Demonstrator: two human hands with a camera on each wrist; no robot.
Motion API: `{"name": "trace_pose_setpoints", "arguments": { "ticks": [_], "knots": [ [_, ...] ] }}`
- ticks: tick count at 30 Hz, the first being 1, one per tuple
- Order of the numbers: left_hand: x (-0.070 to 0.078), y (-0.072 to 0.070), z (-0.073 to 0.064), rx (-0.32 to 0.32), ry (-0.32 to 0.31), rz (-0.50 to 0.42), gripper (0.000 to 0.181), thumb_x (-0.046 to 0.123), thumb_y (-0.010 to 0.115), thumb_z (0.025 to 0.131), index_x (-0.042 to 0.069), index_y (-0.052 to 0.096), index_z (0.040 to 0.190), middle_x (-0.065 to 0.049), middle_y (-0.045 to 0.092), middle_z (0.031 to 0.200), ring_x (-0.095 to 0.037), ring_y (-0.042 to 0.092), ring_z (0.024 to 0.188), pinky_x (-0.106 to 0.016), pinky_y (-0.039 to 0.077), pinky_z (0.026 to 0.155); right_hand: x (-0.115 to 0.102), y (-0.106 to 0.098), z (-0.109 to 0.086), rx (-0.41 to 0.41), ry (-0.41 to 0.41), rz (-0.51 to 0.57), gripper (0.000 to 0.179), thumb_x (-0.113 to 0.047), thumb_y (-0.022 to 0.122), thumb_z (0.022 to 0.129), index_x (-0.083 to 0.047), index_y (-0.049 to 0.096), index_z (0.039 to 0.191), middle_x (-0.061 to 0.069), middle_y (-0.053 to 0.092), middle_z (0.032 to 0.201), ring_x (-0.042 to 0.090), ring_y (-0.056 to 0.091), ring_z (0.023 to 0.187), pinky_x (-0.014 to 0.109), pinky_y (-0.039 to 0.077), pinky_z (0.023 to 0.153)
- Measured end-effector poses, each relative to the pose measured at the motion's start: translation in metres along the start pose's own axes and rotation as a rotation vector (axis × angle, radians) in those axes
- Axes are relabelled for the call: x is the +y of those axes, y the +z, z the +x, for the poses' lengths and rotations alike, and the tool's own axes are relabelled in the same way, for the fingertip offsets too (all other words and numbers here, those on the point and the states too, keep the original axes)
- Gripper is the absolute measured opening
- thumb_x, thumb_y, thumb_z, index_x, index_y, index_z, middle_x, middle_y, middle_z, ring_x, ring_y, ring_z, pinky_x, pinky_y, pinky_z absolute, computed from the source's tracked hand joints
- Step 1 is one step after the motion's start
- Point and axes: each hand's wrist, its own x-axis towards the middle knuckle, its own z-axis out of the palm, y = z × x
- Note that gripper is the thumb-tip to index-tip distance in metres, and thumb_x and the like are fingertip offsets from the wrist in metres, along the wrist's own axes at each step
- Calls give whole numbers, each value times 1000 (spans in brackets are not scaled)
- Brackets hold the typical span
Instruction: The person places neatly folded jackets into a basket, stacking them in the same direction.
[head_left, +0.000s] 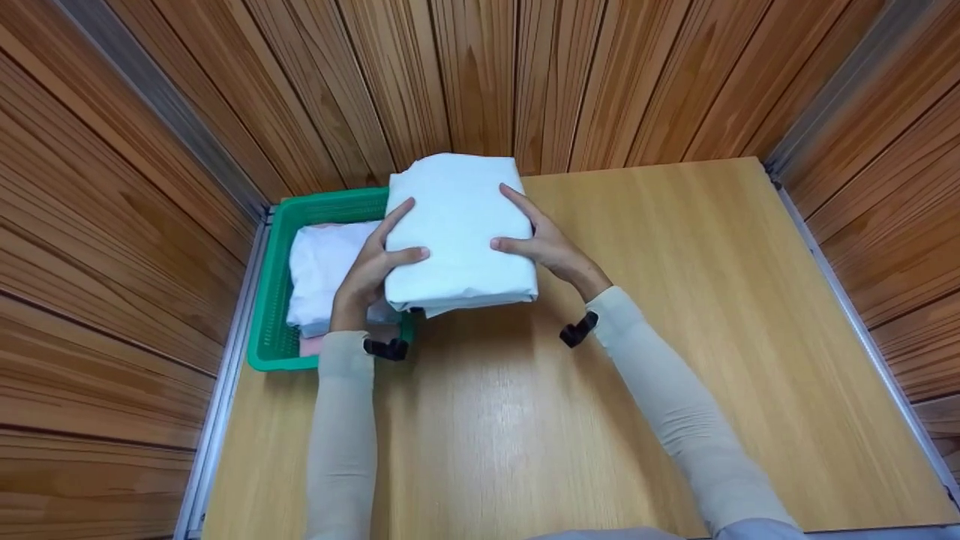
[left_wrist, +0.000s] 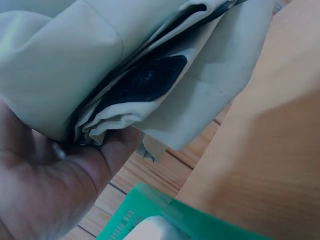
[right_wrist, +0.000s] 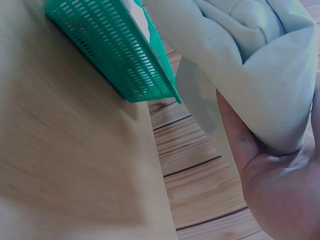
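Observation:
A thick bundle of folded white cloth (head_left: 459, 232) is held up above the table, beside and partly over the basket's right side. My left hand (head_left: 369, 268) grips its left edge, thumb on top and fingers beneath. On the opposite edge my right hand (head_left: 553, 241) holds it the same way. The left wrist view shows the stacked layers of the cloth (left_wrist: 220, 75), with a black patch (left_wrist: 145, 82) between them. From the right wrist, the cloth's side (right_wrist: 280, 95) looks rounded and puffy, sitting against the palm.
A green perforated plastic basket (head_left: 260, 315) stands at the table's back left. White folded cloth (head_left: 322, 259) lies in it, with a pink piece (head_left: 310, 346) showing below. Wooden plank walls (head_left: 480, 82) enclose the table (head_left: 675, 315) at the back and sides.

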Motion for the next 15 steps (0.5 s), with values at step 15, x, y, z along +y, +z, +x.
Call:
{"name": "trace_pose_setpoints", "arguments": {
  "ticks": [15],
  "knots": [
    [-4,-40,-12,48,-41,-9,90,21,83,91,48,37,163,-1,8,179,-32,24,158,-59,37,123,-6,34,22,-42,13,8,95,-38,82,92,-46,26,168,-1,8,181,32,12,166,66,14,130]
  ]
}}
